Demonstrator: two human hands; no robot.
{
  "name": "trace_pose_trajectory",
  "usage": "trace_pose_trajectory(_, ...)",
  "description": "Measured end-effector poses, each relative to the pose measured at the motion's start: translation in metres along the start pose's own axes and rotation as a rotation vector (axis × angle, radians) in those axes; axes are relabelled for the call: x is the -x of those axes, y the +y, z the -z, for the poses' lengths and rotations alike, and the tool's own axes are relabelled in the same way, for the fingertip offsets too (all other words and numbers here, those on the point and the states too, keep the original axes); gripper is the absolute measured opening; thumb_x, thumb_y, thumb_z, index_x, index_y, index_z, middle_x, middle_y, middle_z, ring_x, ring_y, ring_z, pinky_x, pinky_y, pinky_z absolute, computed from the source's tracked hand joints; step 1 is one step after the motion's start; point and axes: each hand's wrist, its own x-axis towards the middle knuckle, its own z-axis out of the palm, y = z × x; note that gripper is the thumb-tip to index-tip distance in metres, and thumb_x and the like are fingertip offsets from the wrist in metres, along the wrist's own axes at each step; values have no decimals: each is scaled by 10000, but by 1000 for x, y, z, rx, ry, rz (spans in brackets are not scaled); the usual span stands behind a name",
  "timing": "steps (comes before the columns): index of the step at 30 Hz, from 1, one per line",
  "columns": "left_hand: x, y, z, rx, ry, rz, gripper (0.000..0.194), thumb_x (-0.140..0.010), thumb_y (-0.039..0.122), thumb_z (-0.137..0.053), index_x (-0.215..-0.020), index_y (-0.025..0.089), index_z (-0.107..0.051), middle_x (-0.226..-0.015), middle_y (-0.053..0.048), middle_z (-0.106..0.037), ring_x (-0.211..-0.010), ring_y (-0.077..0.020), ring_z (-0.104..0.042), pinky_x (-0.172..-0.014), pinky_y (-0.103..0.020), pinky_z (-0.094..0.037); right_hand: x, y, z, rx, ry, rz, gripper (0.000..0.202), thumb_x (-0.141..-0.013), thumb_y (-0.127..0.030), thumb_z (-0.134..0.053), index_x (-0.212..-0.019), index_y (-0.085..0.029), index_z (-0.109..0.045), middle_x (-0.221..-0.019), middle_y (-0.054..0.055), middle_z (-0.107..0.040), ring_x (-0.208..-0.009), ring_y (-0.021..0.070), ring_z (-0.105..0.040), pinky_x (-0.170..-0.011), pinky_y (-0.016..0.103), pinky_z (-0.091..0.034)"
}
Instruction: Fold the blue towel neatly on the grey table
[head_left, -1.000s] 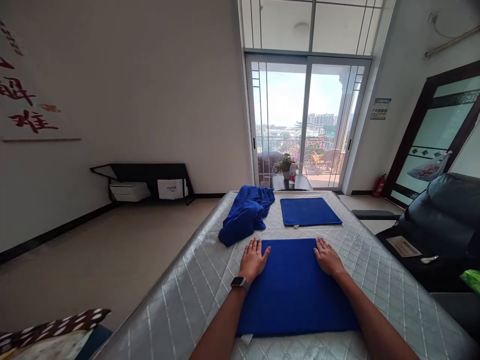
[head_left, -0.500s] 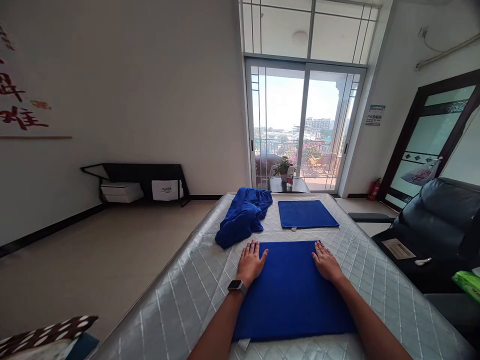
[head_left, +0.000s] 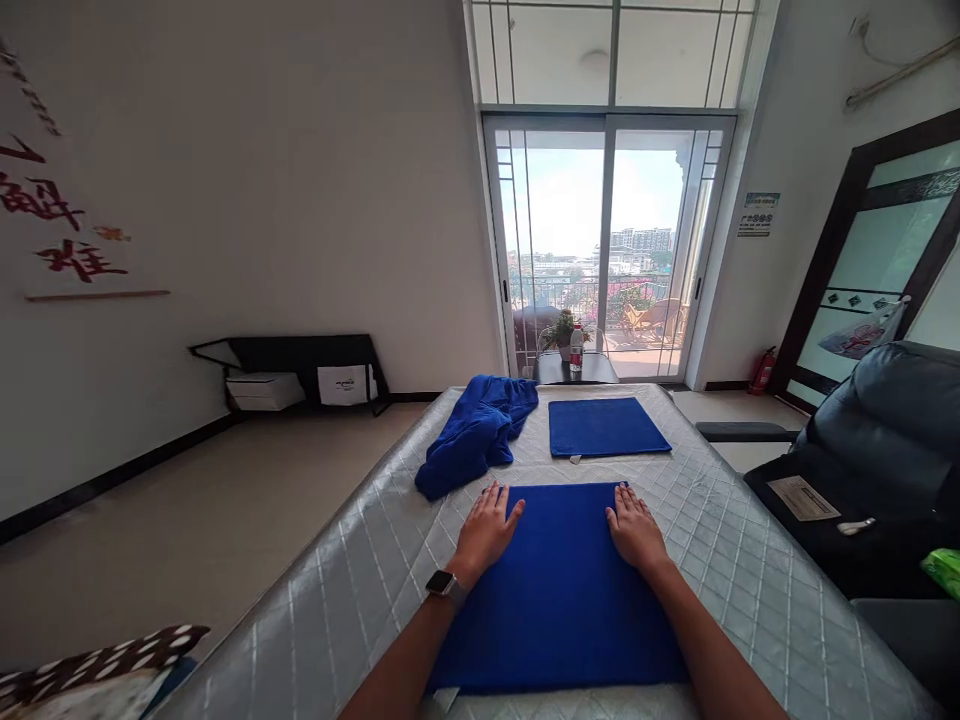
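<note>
On mattress (head_left: pixel 330 580), near side: left hand (head_left: pixel 484 528), right hand (head_left: pixel 635 530) resting at far corners of flat blue cloth (head_left: pixel 566 600), fingers (head_left: pixel 624 497) straight, released (crumpled blue cloth (head_left: pixel 476 435) farther left).

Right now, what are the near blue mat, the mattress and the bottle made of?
The near mat looks like matte cloth, maybe plush: it barely shines and has a white tag. The mattress seems covered in silvery quilted fabric, perhaps with a slick coating, since it gleams between diamond lines. The bottle looks like smooth plastic: it's clear, but too small to be sure.
</note>
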Motion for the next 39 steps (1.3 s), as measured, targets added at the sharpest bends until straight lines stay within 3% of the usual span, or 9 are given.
trace_pose_trajectory(5, 0, 100, -11, 137, -56, -352, 683, -1024, 589, -195, -1492, 149, -424, -1567, -148, -416, -1460, -258, -353, -1187, -437, -309, 0, 2, -1, 14, 13, 8, 670, -998, -403, -173, -1566, -50, -205, -1647, 111, -189, -1525, 200, -117, -1225, 377, -117)
trace_pose_trajectory(8, -13, 156, -25, 211, -41, -408, 656, -1037, 546, -159, -1504, 153, -400, -1564, -148, -422, -1467, -245, -339, -1195, -451, -297, 3, 5, -1, 50, 4, 37, 636, -983, -309, -206, -1568, -61, -207, -1651, 103, -179, -1526, 197, -101, -1223, 374, -130)
trace_pose_trajectory(10, -23, 176, -34, 246, -37, -375, 648, -1043, 519, -134, -1499, 147, -406, -1556, -153, -432, -1468, -239, -338, -1198, -459, -291, 5, 7, -3, 73, 1, 47, 634, -959, -243, -240, -1572, -82, -210, -1655, 94, -169, -1526, 195, -96, -1222, 372, -131)
trace_pose_trajectory(12, -30, 181, -41, 254, -42, -335, 648, -1044, 508, -119, -1495, 147, -413, -1552, -151, -439, -1467, -237, -341, -1199, -466, -287, 5, 8, -4, 85, 3, 46, 638, -948, -215, -251, -1574, -97, -214, -1655, 89, -172, -1526, 190, -93, -1221, 368, -131)
trace_pose_trajectory(17, -27, 144, -45, 172, -89, -277, 693, -1031, 538, -96, -1527, 134, -361, -1586, -139, -381, -1497, -241, -267, -1224, -466, -231, 1, 5, -2, 62, 15, 20, 630, -995, -320, -179, -1566, -58, -215, -1643, 113, -210, -1524, 192, -111, -1222, 374, -131)
trace_pose_trajectory(23, -11, 58, -27, 46, -133, -107, 761, -1010, 604, -88, -1549, 114, -307, -1613, -126, -318, -1513, -243, -213, -1231, -456, -216, -1, 2, -1, 5, 6, -6, 662, -995, -382, -161, -1568, -53, -208, -1646, 105, -200, -1524, 190, -111, -1226, 373, -111)
trace_pose_trajectory(28, -1, -2, -21, -3, -79, 5, 764, -1006, 615, -117, -1553, 115, -304, -1608, -129, -331, -1508, -265, -229, -1226, -467, -224, -3, 3, -4, -14, 5, -8, 672, -989, -390, -155, -1572, -59, -198, -1651, 95, -178, -1527, 188, -94, -1230, 377, -88)
trace_pose_trajectory(32, 1, -17, -23, 8, -63, 35, 786, -998, 632, -121, -1548, 104, -315, -1604, -136, -339, -1506, -272, -235, -1224, -456, -228, -5, 2, -7, 3, -1, -12, 674, -988, -396, -154, -1569, -58, -210, -1653, 95, -176, -1528, 184, -81, -1230, 375, -89)
trace_pose_trajectory(39, 2, -17, -20, 33, -46, 41, 837, -984, 648, -65, -1537, 79, -332, -1604, -151, -338, -1496, -277, -268, -1223, -459, -223, -6, 1, -9, 43, 18, -10, 669, -996, -404, -134, -1565, -64, -222, -1651, 90, -195, -1524, 181, -109, -1227, 375, -119)
